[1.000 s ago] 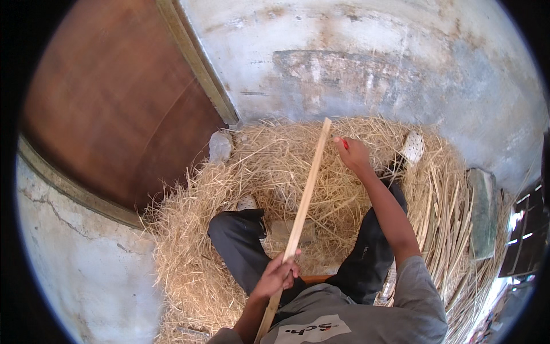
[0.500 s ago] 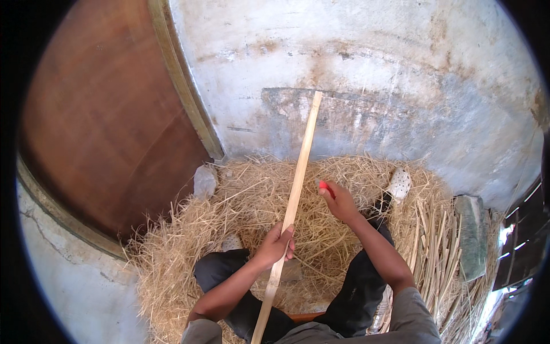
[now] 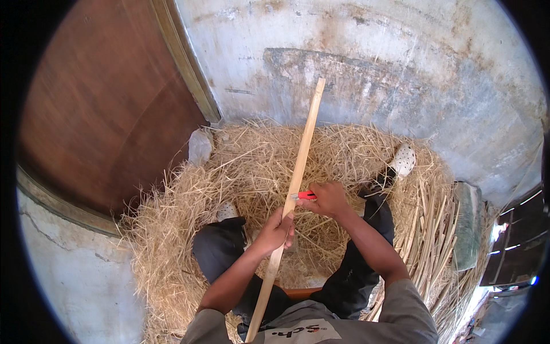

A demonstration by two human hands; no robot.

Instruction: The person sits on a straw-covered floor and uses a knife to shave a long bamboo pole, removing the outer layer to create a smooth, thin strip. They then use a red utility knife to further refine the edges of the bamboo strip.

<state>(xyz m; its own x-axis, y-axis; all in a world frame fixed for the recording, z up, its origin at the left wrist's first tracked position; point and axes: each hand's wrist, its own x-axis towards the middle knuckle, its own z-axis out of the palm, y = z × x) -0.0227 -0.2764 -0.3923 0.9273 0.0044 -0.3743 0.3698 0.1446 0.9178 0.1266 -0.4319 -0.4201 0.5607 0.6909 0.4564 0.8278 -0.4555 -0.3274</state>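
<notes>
A long, pale, flat strip that looks like split bamboo point(image 3: 306, 143) slants from my lap up toward the wall. My left hand point(image 3: 274, 234) is closed around it at about its middle. Just above that grip, my right hand point(image 3: 329, 199) holds a red utility knife point(image 3: 306, 195). The knife's metal tip meets the right edge of the strip, or lies right beside it; the exact contact is too small to tell. The strip's lower end passes in front of my body.
Straw-like shavings point(image 3: 246, 149) heap around my legs. Thin split sticks point(image 3: 427, 235) lie at the right beside a greenish stone slab point(image 3: 468, 226). A pale rock point(image 3: 200, 147) sits by the brown door point(image 3: 114, 114), and a stained wall point(image 3: 401, 80) rises ahead.
My right hand has brought the knife left and down to the strip, just above my left hand. My left hand keeps its grip. The view has tilted slightly downward.
</notes>
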